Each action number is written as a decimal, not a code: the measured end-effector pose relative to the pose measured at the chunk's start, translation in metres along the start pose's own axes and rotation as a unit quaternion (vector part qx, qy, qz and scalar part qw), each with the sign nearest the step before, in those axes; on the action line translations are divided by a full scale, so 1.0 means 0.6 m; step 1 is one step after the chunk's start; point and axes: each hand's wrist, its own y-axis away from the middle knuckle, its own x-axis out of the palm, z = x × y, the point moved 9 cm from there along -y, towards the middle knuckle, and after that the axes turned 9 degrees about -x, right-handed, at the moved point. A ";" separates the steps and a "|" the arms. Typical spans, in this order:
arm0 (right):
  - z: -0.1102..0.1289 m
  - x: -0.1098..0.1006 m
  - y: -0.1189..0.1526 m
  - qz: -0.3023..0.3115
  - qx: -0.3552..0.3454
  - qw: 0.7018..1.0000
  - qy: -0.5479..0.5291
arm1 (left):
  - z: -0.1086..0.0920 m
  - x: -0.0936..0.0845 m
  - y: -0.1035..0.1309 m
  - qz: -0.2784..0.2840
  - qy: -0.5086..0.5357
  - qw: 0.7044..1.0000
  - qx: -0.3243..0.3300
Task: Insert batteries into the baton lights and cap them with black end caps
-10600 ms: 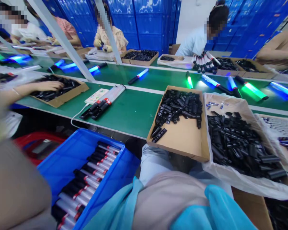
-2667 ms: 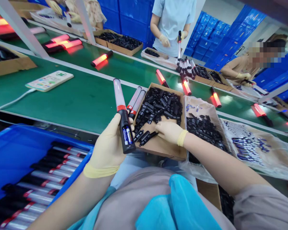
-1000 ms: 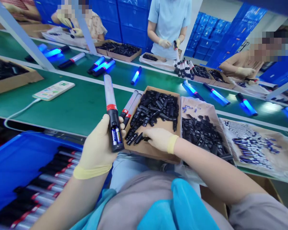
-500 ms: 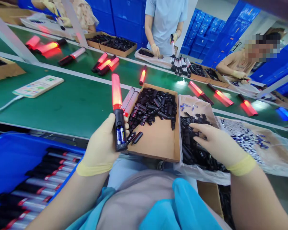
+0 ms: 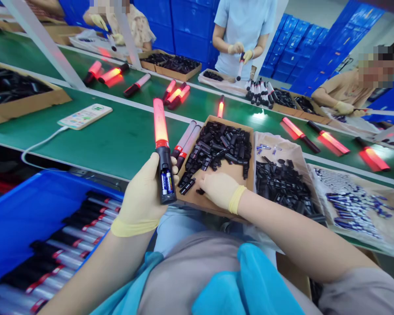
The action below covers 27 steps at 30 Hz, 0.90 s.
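My left hand (image 5: 142, 190), in a pale glove, is closed around the black handle of a light stick (image 5: 160, 127) held upright. Its tube glows red, and two blue batteries (image 5: 167, 182) show in the uncovered compartment low on the handle. My right hand (image 5: 218, 188), gloved too, reaches into the cardboard tray (image 5: 231, 170). Its fingers are closed at a small black battery cover (image 5: 200, 191), mostly hidden under them. More black covers (image 5: 226, 142) are heaped farther back in that tray. Two unlit light sticks (image 5: 186, 140) lie against its left side.
A lined box of black parts (image 5: 279, 183) and one of loose batteries (image 5: 351, 205) stand at right. A blue bin (image 5: 36, 197) at lower left holds finished-looking sticks. Lit sticks (image 5: 331, 142) lie along the green bench (image 5: 124, 131). A power strip (image 5: 85, 116) is at left; co-workers sit opposite.
My right hand has moved left from above the box of black parts into the cardboard tray and closed at a battery cover. My left hand still holds the lit stick; the view has shifted.
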 end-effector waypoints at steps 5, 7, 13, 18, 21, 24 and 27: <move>-0.010 0.007 0.014 0.029 0.048 0.998 -0.019 | -0.004 -0.009 -0.003 0.007 0.002 1.000 -0.008; -0.023 -0.007 0.045 0.031 0.070 0.997 -0.030 | -0.010 -0.010 -0.004 0.010 0.001 1.000 0.002; -0.130 -0.070 0.253 -0.022 0.260 0.965 -0.003 | -0.033 -0.028 -0.014 -0.002 0.030 0.999 0.044; -0.074 -0.061 0.168 -0.036 0.102 0.994 -0.025 | -0.023 -0.006 -0.027 0.022 0.034 0.999 0.031; 0.010 -0.042 0.041 -0.031 -0.063 0.997 -0.017 | -0.015 0.012 -0.023 0.050 0.021 0.999 0.009; 0.038 -0.023 -0.033 -0.032 -0.079 0.996 0.030 | -0.015 0.005 -0.012 0.028 0.019 0.999 0.011; 0.036 -0.008 -0.043 -0.034 -0.055 0.997 0.034 | -0.011 -0.010 -0.002 -0.010 0.009 1.000 0.005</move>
